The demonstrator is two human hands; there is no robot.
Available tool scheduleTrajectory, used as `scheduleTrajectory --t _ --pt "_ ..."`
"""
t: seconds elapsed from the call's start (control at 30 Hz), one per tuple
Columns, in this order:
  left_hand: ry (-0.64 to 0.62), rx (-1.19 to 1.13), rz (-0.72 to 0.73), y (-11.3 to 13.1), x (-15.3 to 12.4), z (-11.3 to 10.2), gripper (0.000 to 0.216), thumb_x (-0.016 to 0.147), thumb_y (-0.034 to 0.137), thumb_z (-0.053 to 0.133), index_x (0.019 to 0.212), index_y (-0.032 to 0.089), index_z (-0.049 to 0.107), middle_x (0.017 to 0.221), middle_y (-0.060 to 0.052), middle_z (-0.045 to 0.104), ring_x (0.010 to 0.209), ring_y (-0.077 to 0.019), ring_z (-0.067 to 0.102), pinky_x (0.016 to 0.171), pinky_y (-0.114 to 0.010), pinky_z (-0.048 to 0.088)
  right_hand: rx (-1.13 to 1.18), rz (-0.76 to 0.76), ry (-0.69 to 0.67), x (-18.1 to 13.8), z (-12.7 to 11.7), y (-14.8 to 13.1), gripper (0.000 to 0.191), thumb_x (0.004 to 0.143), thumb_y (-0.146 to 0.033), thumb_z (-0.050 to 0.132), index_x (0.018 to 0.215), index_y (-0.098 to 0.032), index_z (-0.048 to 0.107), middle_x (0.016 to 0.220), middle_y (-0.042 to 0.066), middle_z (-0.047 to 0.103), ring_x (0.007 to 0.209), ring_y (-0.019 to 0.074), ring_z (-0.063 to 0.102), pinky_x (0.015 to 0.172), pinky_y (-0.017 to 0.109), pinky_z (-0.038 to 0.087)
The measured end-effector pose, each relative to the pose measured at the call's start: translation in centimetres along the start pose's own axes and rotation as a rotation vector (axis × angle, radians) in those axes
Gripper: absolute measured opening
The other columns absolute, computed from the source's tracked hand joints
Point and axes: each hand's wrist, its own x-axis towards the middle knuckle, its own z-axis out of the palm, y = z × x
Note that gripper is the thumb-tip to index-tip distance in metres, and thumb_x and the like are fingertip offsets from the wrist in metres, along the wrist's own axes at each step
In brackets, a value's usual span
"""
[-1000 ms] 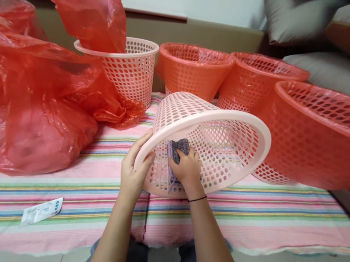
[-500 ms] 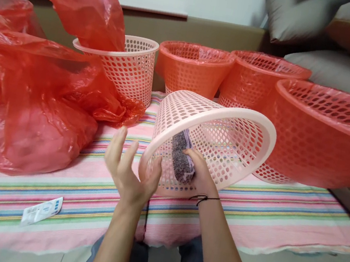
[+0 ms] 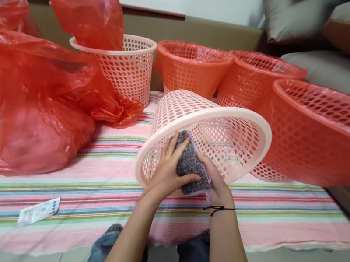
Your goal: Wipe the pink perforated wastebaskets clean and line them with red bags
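Observation:
A grey scrubbing sponge with a pale purple edge is held between both hands at the mouth of a pink perforated plastic basket. My left hand lies over the sponge's grey face, fingers on its upper left part and thumb across its lower part. From the right, my right hand grips the sponge's edge; some of its fingers are hidden behind it. The basket lies on its side on a striped cloth, its opening turned toward me.
Three baskets lined with red plastic bags stand behind and right, one a red-lined basket. At the back left is a pink basket with red plastic in it. Red plastic bags heap at left, near a white packet. Grey cushions are at upper right.
My left hand has moved right, from spread beside the basket onto the sponge. My right hand has drawn the sponge slightly right and turned its grey face toward me.

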Motion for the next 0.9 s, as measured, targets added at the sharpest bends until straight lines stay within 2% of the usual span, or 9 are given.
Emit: scheduleTrajectory --t 0.13,0.27,0.43,0.57,0.63,0.7,0.77,0.83,0.9 --pt "-0.095 -0.062 -0.081 0.1 -0.3 -0.2 0.120 0.057 0.039 0.096 0.158 0.032 0.031 0.172 -0.015 0.006 0.156 -0.0434 0.009 0.123 -0.062 0.023 0.100 0.193 -0.085 0.3 -0.1 0.1 0.032 0.067 -0.040 0.078 0.093 -0.022 0.074 0.082 0.002 0.075 0.072 0.0207 0.069 0.065 0.030 0.055" --pt "-0.126 -0.060 -0.073 -0.2 -0.4 0.1 0.131 0.053 0.029 0.098 0.160 0.034 0.022 0.172 -0.014 -0.003 0.157 -0.0438 0.000 0.124 -0.063 0.020 0.052 0.156 -0.098 0.7 0.0 0.5 0.033 0.062 -0.025 0.076 0.094 -0.020 0.074 0.084 0.000 0.076 0.075 0.0188 0.069 0.069 0.027 0.053" --pt "-0.125 -0.011 -0.059 -0.3 -0.4 0.6 0.137 0.053 0.024 0.098 0.162 0.036 0.015 0.171 -0.015 -0.008 0.156 -0.0450 0.000 0.121 -0.064 0.027 0.085 0.064 -0.037 1.3 0.6 0.6 0.035 0.069 -0.034 0.074 0.103 -0.023 0.074 0.098 0.001 0.077 0.097 0.0239 0.072 0.083 0.034 0.057" --pt "0.137 0.243 0.250 1.6 -1.4 0.1 0.098 0.072 0.021 0.087 0.155 0.027 0.035 0.168 -0.018 0.022 0.156 -0.0410 0.015 0.120 -0.060 0.033 0.072 -0.052 0.111 2.3 0.6 0.8 0.039 0.074 -0.041 0.073 0.108 -0.022 0.073 0.111 0.004 0.076 0.109 0.0256 0.068 0.093 0.038 0.055" --pt "0.407 0.399 0.506 2.7 -2.0 -0.8 0.072 0.081 0.019 0.079 0.145 0.025 0.048 0.159 -0.014 0.043 0.154 -0.0352 0.027 0.121 -0.053 0.034 0.013 -0.095 0.203 3.1 0.1 1.3 0.041 0.076 -0.045 0.071 0.108 -0.019 0.073 0.112 0.007 0.075 0.109 0.0272 0.068 0.094 0.040 0.054" --pt "0.694 0.510 0.628 3.0 -2.3 -1.9 0.065 0.081 0.020 0.078 0.141 0.028 0.054 0.157 -0.008 0.047 0.153 -0.0317 0.030 0.124 -0.049 0.029 -0.149 -0.160 0.279 3.8 -0.4 2.0 0.039 0.078 -0.045 0.068 0.105 -0.017 0.073 0.108 0.008 0.075 0.106 0.0286 0.067 0.096 0.043 0.052" --pt "0.865 0.513 0.500 2.4 -2.3 -3.1 0.073 0.077 0.023 0.081 0.144 0.030 0.051 0.164 -0.007 0.035 0.157 -0.0333 0.018 0.128 -0.051 0.018 -0.405 -0.250 0.344 4.5 -0.6 2.7 0.037 0.082 -0.042 0.063 0.106 -0.015 0.074 0.107 0.011 0.073 0.107 0.0300 0.065 0.101 0.046 0.048" --pt "0.890 0.330 0.183 1.1 -2.0 -3.9 0.076 0.079 0.028 0.080 0.147 0.028 0.049 0.166 -0.010 0.031 0.158 -0.0347 0.012 0.128 -0.055 0.012 -0.674 -0.321 0.399 4.9 -0.2 3.2 0.038 0.086 -0.037 0.060 0.114 -0.015 0.074 0.112 0.014 0.069 0.111 0.0313 0.062 0.105 0.047 0.045" --pt "0.849 -0.010 -0.151 -0.3 -1.6 -4.1 0.061 0.084 0.037 0.074 0.140 0.021 0.057 0.155 -0.014 0.049 0.151 -0.0355 0.032 0.124 -0.054 0.025 -0.901 -0.330 0.420 5.1 0.8 3.6 0.041 0.090 -0.034 0.059 0.126 -0.017 0.071 0.120 0.016 0.065 0.115 0.0319 0.058 0.105 0.046 0.045"
